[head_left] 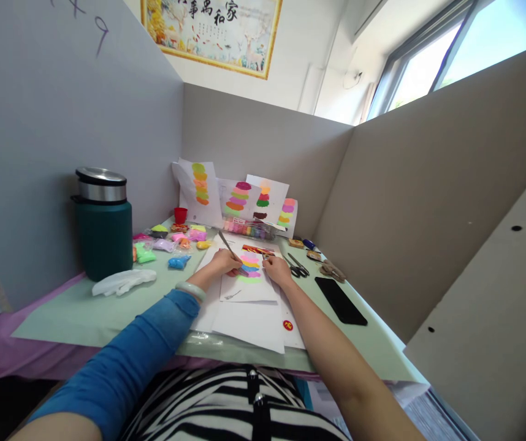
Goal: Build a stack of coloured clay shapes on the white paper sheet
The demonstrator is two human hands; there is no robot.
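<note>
My left hand [224,262] is closed around a long, slim grey tool [225,241] that slants up to the left. Its exact kind is hard to make out. Under both hands lies a white sheet [254,294] bearing stacked pink, yellow, blue, purple and green colour patches [251,267]. My right hand [278,270] rests at the right side of these patches with its fingers drawn together. Whatever its fingertips may hold is hidden or too small to name. A strip with a red and yellow pattern [257,249] lies just beyond the hands.
Left stand a green flask [104,236], a white glove [124,282], several coloured clay packets [179,262] and a red cup [181,215]. Right lie black scissors [298,267] and a black phone-like slab [340,300]. Painted sheets [240,199] lean against the back partition [263,135].
</note>
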